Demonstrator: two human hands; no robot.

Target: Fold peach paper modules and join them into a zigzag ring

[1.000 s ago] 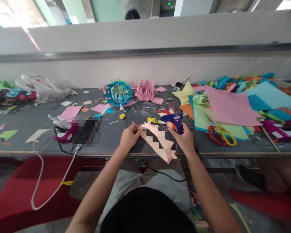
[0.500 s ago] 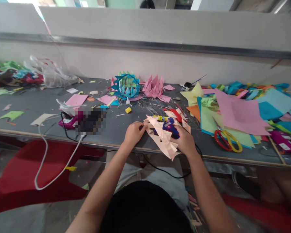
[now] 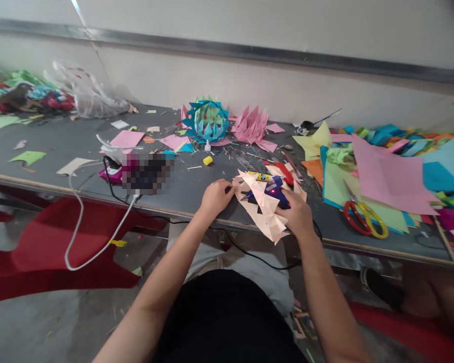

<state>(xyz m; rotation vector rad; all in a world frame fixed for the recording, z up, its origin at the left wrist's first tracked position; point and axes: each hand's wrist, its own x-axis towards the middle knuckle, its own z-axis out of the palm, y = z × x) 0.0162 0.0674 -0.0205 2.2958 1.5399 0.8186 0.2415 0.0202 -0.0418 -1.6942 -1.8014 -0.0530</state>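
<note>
My left hand [image 3: 217, 195] is closed, with thumb and fingers pinching the left edge of a peach folded-paper piece [image 3: 269, 220] with pointed tips. My right hand [image 3: 298, 214] wraps round a blue hot glue gun [image 3: 283, 200] with a small red light glowing on it. The glue gun's nozzle points left, inside the curve of the peach paper, which partly hides it. Just behind the gun lies a yellow tube [image 3: 264, 177], and a red object [image 3: 286, 175] is beside it.
Blue-green [image 3: 207, 121] and pink [image 3: 249, 126] paper flowers stand at the back. Scissors [image 3: 365, 219] and coloured paper sheets [image 3: 389, 171] lie right. A cable [image 3: 115, 244] hangs over the table edge at left, by a red chair [image 3: 60, 242]. Another person's leg [image 3: 427, 292] shows at lower right.
My head view has tilted down and turned slightly left, shifting the scene up and right. Both hands keep their holds on the peach paper and the glue gun, with little visible movement.
</note>
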